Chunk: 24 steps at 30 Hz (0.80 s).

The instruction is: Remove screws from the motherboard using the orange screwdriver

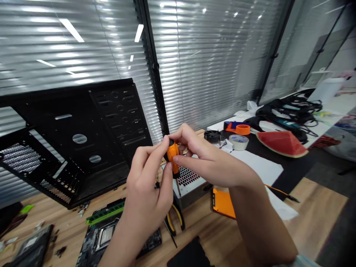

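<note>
Both my hands meet in mid-air over the wooden table (311, 211), gripping a small screwdriver (173, 157) with an orange and black handle and its metal shaft pointing down. My left hand (148, 189) curls round the lower handle from the left. My right hand (198, 155) pinches the top of the handle with thumb and fingers. Below the shaft lies a grey power supply unit (189, 183) with a perforated grille.
An open black computer case (80, 141) lies at the left. A motherboard (102, 237) with a green memory stick (107, 211), pliers (174, 218), an orange card (224, 204), tape rolls (239, 141), a fan (213, 135), a watermelon-shaped object (282, 142) and cables (289, 109) lie around.
</note>
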Tool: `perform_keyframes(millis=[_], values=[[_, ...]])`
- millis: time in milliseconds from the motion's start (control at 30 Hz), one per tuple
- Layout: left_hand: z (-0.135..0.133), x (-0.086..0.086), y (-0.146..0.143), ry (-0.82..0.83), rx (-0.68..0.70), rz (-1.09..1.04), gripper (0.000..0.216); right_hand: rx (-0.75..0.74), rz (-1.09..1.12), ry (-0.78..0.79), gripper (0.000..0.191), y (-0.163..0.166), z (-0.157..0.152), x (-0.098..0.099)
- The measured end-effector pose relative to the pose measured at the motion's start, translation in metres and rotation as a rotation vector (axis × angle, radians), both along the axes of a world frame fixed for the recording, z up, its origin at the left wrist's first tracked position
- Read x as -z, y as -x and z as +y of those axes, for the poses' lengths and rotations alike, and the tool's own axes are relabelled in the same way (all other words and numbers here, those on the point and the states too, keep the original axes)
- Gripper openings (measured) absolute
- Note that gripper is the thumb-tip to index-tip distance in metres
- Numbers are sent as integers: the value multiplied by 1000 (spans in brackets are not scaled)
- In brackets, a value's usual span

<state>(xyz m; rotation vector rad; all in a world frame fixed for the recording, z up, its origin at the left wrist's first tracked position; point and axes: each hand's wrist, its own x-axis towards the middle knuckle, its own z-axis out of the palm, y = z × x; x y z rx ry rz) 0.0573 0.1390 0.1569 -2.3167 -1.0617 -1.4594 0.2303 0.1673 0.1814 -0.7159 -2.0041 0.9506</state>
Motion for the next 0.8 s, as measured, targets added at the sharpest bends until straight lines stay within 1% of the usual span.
perform_keyframes(millis=[300,433,667,800], values=[[0,0,0,1,2,9,51,-2,19,-53,17,-2,1,-1],[0,0,0,0,8,12,52,25,38,-71,18,-3,2,-2],[-1,1,-2,-2,9,20,52,7,81,-74,18,-4,1,-4],[-2,2,-3,-6,18,29,53,23,92,-58,18,-4,1,-5]])
